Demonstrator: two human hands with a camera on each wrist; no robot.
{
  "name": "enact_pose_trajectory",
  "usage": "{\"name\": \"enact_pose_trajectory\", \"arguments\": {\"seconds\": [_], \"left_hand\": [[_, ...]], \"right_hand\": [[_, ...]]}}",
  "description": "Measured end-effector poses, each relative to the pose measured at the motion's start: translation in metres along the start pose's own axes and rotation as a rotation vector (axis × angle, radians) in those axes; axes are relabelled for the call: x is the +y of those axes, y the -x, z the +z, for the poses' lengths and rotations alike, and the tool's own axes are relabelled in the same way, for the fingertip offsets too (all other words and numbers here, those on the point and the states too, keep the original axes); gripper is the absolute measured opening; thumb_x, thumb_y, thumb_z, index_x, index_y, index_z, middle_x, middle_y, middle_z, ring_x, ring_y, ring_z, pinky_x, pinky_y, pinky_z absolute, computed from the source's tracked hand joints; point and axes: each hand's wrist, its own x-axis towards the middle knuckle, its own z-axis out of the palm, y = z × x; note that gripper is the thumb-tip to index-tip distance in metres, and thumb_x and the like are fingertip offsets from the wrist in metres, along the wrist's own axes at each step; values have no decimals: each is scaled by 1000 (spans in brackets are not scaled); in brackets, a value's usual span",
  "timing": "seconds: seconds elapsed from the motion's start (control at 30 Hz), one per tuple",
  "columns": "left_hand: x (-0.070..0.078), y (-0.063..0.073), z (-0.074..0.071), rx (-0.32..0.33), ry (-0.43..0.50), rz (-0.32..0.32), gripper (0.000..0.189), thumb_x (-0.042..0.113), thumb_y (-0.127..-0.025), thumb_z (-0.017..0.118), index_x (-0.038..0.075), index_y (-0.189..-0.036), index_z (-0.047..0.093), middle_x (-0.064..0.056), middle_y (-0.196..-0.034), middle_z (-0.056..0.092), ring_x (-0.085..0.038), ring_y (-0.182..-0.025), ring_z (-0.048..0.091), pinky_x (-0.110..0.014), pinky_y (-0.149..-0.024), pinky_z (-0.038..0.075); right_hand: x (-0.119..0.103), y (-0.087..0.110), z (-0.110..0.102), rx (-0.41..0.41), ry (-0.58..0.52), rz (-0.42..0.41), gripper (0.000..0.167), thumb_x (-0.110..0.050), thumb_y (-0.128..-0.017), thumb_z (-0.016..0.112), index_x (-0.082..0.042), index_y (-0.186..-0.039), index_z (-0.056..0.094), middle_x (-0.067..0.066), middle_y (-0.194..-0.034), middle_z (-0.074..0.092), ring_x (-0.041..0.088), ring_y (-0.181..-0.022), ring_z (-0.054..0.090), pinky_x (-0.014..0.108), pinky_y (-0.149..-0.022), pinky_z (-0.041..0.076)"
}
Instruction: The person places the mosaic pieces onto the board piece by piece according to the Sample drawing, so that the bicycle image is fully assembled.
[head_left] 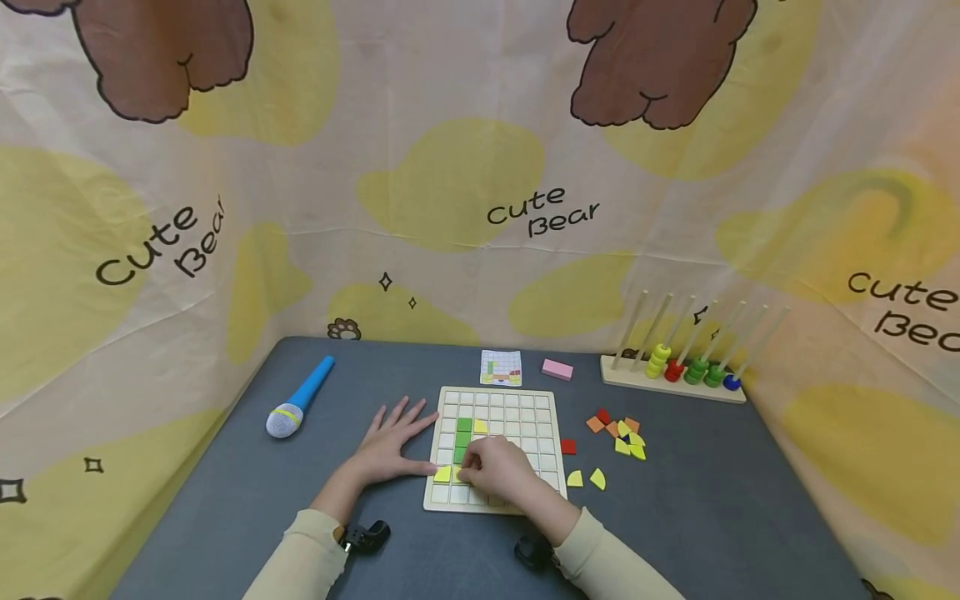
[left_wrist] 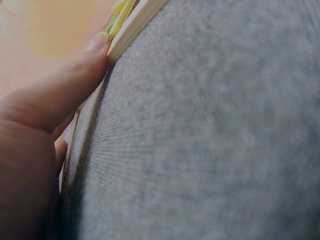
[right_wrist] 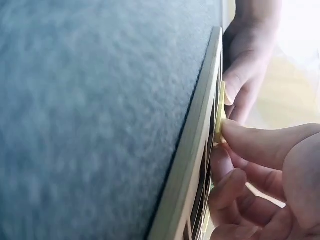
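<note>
A pale wooden grid board (head_left: 536,417) lies on the table in the head view. My left hand (head_left: 390,450) spreads its straight fingers beside it, thumb and fingertips at its left edge. My right hand (head_left: 498,468) reaches over the lower left of the grid. Thumb and fingers pinch a small yellow piece (right_wrist: 218,131) low over the board; the fingers partly hide it. Just left of it sits a yellow quarter-round piece (head_left: 442,474). Green squares (head_left: 464,425) fill a column above, with another yellow piece (head_left: 481,426) to their right.
Right of the board lie a red square (head_left: 568,447), two yellow quarter-rounds (head_left: 597,479) and a pile of coloured pieces (head_left: 622,439). Behind it are a pattern card (head_left: 500,368) and a pink block (head_left: 557,369). A bead rack (head_left: 675,382) stands back right, a toy microphone (head_left: 300,398) lies left.
</note>
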Motion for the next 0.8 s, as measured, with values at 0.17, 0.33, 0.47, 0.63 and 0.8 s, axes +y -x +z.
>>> {"name": "enact_pose_trajectory", "arguments": {"seconds": [0.17, 0.33, 0.47, 0.63, 0.8], "left_hand": [[1, 0, -1, 3, 3, 4, 97, 73, -78, 70, 30, -158, 36, -5, -169, 20, -37, -157, 4, -65, -122, -3], [1, -1, -1, 2, 2, 3, 97, 74, -77, 70, 31, -158, 36, -5, -169, 20, -37, -157, 4, -65, -122, -3], [1, -1, -1, -1, 11, 5, 98, 74, -77, 70, 31, -158, 36, -4, -169, 20, -37, -157, 4, -65, -122, -3], [-1, -1, 0, -1, 12, -1, 99, 74, -77, 70, 31, -158, 35, -4, -169, 20, -37, -157, 3, -64, -122, -4], [-2, -1, 1, -2, 19, -1, 99, 75, -76, 70, 32, -158, 35, -4, -169, 20, -36, -157, 3, -64, -122, -4]], "right_hand": [[0, -1, 2, -2, 0, 31, 16, -24, -86, 81, -20, -74, 71, -12, -60, 55, 4, -53, 50, 23, -50, 39], [-2, 0, 1, 3, -6, 76, 18, -26, -85, 82, -20, -75, 69, -11, -61, 55, 6, -55, 51, 24, -50, 40], [-4, 2, -3, 2, -9, 109, 18, -28, -85, 82, -20, -76, 68, -9, -61, 56, 8, -55, 52, 26, -50, 40], [-3, 6, -14, 15, -28, 116, 13, -26, -86, 80, -19, -82, 70, -8, -64, 57, 10, -57, 52, 27, -51, 40], [10, 10, -28, 48, -52, 135, 12, -25, -87, 79, -19, -86, 69, -8, -68, 59, 11, -61, 53, 28, -53, 41]]}}
